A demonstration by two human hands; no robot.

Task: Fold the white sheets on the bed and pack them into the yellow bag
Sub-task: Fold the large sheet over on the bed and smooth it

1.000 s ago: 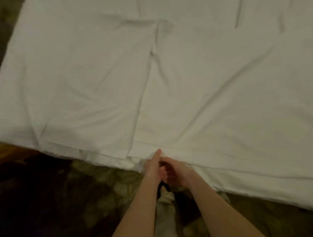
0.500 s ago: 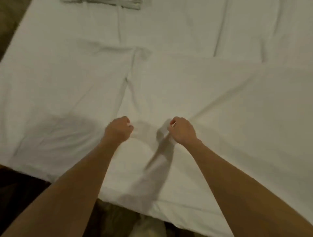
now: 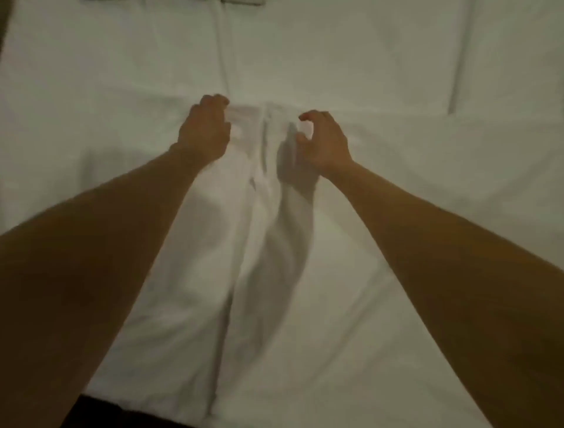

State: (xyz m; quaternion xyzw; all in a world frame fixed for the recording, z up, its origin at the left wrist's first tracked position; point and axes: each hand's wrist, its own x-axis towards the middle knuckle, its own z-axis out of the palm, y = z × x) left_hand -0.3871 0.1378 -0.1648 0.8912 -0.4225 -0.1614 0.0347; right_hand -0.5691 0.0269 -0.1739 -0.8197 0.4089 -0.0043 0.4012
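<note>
A white sheet (image 3: 381, 275) covers the bed and fills most of the head view. Its near edge lies folded over toward the far side and ends in a bunched hem (image 3: 259, 114) between my hands, with a long crease running back toward me. My left hand (image 3: 204, 129) sits at the left end of that hem, its fingers curled on the cloth. My right hand (image 3: 325, 139) hovers at the right end with thumb and fingers loosely curved and apart, holding nothing. The yellow bag is out of view.
A strip of another folded white cloth (image 3: 244, 1) shows at the top edge. Dark floor (image 3: 128, 417) is visible past the bed's near edge at the bottom left. Long wrinkles run across the far part of the sheet.
Both hands took the sheet's near edge and carried it away from me across the bed. The right hand has since loosened its fist and let the cloth go.
</note>
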